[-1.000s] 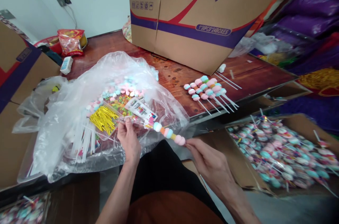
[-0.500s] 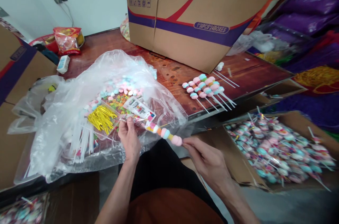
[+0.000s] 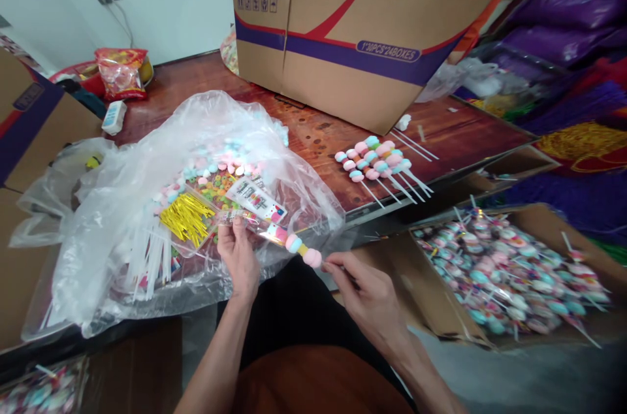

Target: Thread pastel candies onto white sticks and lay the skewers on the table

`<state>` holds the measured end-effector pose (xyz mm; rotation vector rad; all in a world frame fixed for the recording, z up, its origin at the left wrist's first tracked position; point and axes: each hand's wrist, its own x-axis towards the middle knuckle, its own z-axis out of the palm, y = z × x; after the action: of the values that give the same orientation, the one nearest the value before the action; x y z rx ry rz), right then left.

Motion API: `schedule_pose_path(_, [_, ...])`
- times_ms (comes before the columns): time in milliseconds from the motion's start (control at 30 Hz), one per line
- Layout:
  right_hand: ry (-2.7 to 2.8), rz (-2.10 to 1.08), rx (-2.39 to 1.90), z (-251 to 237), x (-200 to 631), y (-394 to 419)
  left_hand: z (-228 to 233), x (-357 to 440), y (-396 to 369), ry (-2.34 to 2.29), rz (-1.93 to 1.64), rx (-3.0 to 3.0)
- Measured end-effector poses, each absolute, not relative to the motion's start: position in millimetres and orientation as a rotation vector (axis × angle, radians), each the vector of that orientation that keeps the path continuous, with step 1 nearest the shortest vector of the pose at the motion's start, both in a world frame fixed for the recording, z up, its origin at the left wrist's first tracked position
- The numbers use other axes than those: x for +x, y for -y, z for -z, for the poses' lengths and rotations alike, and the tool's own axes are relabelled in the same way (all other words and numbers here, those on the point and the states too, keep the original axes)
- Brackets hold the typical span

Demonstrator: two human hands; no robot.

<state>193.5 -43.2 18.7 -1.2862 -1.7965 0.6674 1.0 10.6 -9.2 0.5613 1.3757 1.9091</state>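
My left hand pinches a clear printed candy bag over the plastic sheet. Partly inside the bag's mouth is a candy skewer with pink, blue and yellow pieces showing outside. My right hand is closed on the skewer's stick end, below the last pink piece. Close to my left hand lie gold twist ties, a stack of printed bags, ring candies and white sticks. Finished-looking marshmallow skewers lie side by side on the table to the right.
A large carton stands at the back of the wooden table. An open box of wrapped candy skewers sits lower right. Another box of wrapped sweets is at lower left. A red snack bag lies at back left.
The skewer has slid further left into the bag, so fewer pieces show outside. My right hand has moved left with it, while my left hand keeps hold of the bag.
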Motion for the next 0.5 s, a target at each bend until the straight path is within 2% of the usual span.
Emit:
schedule_pose_path(100, [1.752,-0.729,-1.31,-18.3,191.7,44.7,8.9,3.5,-9.7,-1.308,-1.863,0.525])
schedule_pose_path(367, [1.473,-1.213,-1.437,-15.8,186.5,45.2,6.6,7.6,-7.6,-1.248,-1.809,0.493])
schedule_pose_path(500, [1.399,-1.341,-1.378,-13.5,184.6,42.8,6.8,9.3,-6.1,-1.251,-1.78,0.495])
